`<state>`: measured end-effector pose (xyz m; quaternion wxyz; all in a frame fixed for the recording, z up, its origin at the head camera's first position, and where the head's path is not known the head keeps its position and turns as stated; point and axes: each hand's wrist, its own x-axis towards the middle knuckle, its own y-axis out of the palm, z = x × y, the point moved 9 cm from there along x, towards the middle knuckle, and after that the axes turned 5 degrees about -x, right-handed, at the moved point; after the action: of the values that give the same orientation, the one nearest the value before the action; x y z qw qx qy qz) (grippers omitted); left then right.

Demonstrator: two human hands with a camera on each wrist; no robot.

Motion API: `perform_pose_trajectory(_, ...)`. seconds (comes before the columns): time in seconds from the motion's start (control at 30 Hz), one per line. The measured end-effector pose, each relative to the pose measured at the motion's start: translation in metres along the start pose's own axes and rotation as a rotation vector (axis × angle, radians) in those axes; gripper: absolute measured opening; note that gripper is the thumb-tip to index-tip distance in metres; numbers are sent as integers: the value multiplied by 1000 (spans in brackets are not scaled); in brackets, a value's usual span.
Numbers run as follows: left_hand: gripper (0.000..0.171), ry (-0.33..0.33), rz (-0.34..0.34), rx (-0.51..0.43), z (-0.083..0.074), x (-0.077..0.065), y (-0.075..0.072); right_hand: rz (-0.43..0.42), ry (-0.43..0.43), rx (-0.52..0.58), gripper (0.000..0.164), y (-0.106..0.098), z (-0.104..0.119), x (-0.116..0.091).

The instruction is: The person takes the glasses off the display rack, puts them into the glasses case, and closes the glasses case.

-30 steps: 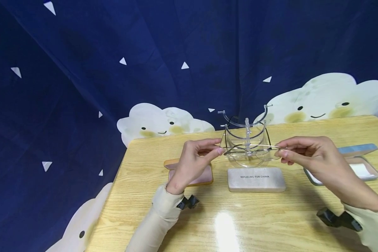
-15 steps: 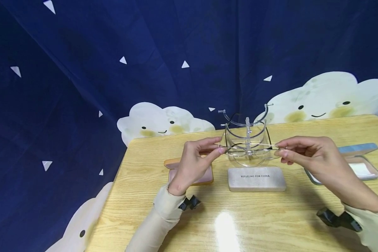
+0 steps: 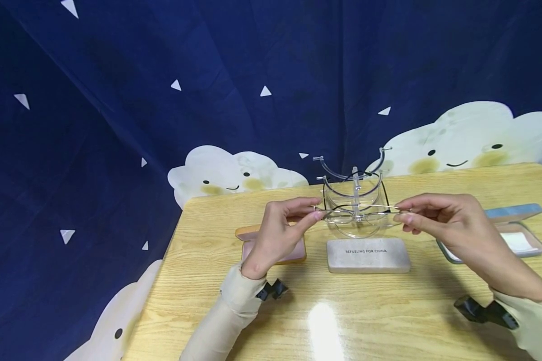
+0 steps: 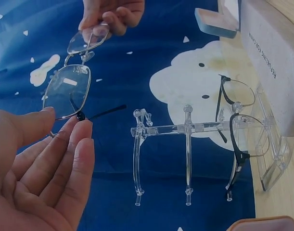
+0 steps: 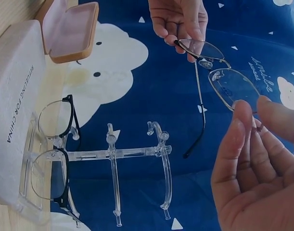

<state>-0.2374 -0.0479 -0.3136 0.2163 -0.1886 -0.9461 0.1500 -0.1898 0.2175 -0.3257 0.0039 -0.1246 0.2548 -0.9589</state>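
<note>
A pair of thin metal-rimmed eyeglasses (image 4: 67, 91) is held up between both hands, lenses toward the person. My left hand (image 3: 280, 233) pinches one side of the frame by the hinge, thumb against fingers. On the opposite side, my right hand (image 3: 451, 228) pinches the frame likewise. In the right wrist view, a temple with a dark tip (image 5: 189, 151) extends away from the left hand's end. Just beyond the glasses rises a clear tiered display stand (image 5: 115, 185). Its lowest tier carries black-browed eyeglasses (image 4: 240, 151). The two pairs overlap in the head view.
A closed grey glasses case (image 3: 368, 261) lies in front of the stand. Behind the left wrist is an open orange case (image 3: 295, 254), partly hidden. An open blue case (image 3: 515, 214) with a white cloth (image 3: 518, 242) lies beside the right forearm. A dark blue curtain (image 3: 235, 60) hangs behind the table.
Both hands stay almost in place, still holding the eyeglasses. A dark curved temple end near the stand's upper tiers has swung to the right.
</note>
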Motion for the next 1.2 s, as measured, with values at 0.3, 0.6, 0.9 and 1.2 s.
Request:
perform_pose_trajectory(0.3, 25, 29, 20, 5, 0, 0, 2, 3, 0, 12, 20, 1, -2, 1)
perform_pose_trajectory(0.6, 20, 25, 32, 13, -2, 0, 3, -15, -34, 20, 19, -1, -1, 1)
perform_pose_trajectory(0.9, 17, 15, 50, 25, 0, 1, 5, -24, -31, 27, 16, -1, -3, 2)
perform_pose_trajectory(1.2, 15, 20, 66, 43, 1, 1, 5, -12, -1, 33, 15, 1, -9, 4)
